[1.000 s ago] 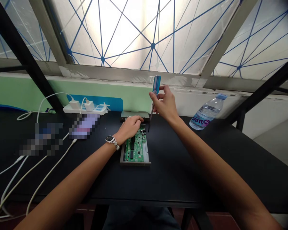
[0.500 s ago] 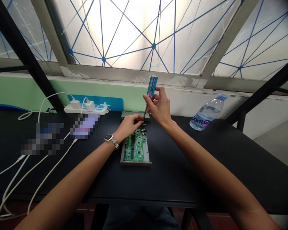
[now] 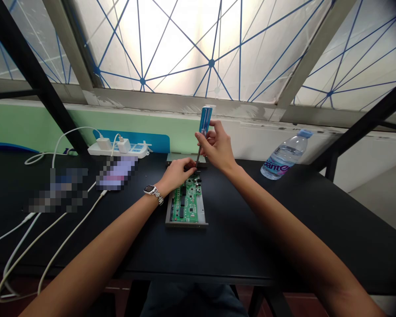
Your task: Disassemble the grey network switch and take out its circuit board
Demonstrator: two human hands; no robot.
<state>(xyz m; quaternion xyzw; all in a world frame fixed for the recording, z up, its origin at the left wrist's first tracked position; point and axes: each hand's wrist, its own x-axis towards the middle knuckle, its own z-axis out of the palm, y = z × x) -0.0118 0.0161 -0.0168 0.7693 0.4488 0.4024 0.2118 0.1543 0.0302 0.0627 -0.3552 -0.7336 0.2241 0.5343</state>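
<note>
My right hand [image 3: 219, 147] is closed round a screwdriver [image 3: 205, 119] with a clear blue handle. The tool stands nearly upright, its shaft slanting down to the far end of a green circuit board [image 3: 190, 204]. That board lies in a grey metal casing [image 3: 186, 225], open at the top. Over the casing's far left side rests my left hand [image 3: 177, 172], its thumb and fingers pinched beside the screwdriver's tip. Whatever sits between those fingers is too small to make out. A watch [image 3: 149, 189] is on the left wrist. The screwdriver's very tip is hard to see.
A grey metal piece [image 3: 181, 156] lies behind the casing. To the left are a phone [image 3: 118, 174], a blurred-out device, white cables [image 3: 82, 220] and a power strip [image 3: 138, 152] with chargers. A water bottle [image 3: 285, 156] is at the right. The black table [image 3: 237, 246] meets the wall behind.
The screwdriver's handle has tilted slightly left and my right hand has shifted a little with it. My left hand and the casing have hardly moved.
</note>
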